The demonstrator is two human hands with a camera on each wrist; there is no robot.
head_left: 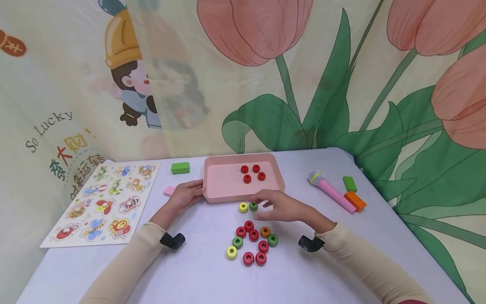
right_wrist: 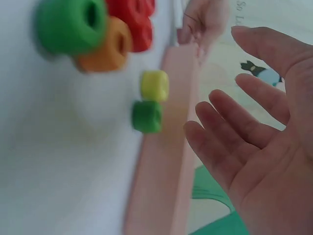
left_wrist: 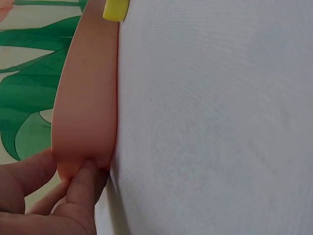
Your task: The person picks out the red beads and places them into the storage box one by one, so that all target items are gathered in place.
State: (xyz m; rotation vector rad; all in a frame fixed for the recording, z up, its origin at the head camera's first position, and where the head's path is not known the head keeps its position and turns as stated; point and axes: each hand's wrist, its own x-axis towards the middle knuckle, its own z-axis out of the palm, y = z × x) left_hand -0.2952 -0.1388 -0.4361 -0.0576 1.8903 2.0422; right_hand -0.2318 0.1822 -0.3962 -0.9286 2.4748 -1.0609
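Note:
My left hand (head_left: 185, 196) grips the left side of a pink tray (head_left: 224, 198), its fingertips against the wall and rim at the near corner (left_wrist: 78, 166). Inside the tray, towards the right, sit several red beads (head_left: 247, 179). My right hand (head_left: 280, 207) hovers at the tray's near edge, fingers spread and loosely bent, with nothing in them. Below its fingertips, a green bead (right_wrist: 146, 116) stands beside a yellow bead (right_wrist: 155, 85) in front of the tray. Nearer to me lie several more beads, such as a red one (head_left: 248, 258) and an orange one (head_left: 265, 231).
A sheet of insect pictures (head_left: 106, 202) lies at the left. Behind my left hand are a green block (head_left: 180, 168) and a pink block (head_left: 169, 191). A pink toy microphone (head_left: 334, 193) rests at the right by orange (head_left: 356, 201) and green blocks (head_left: 349, 183).

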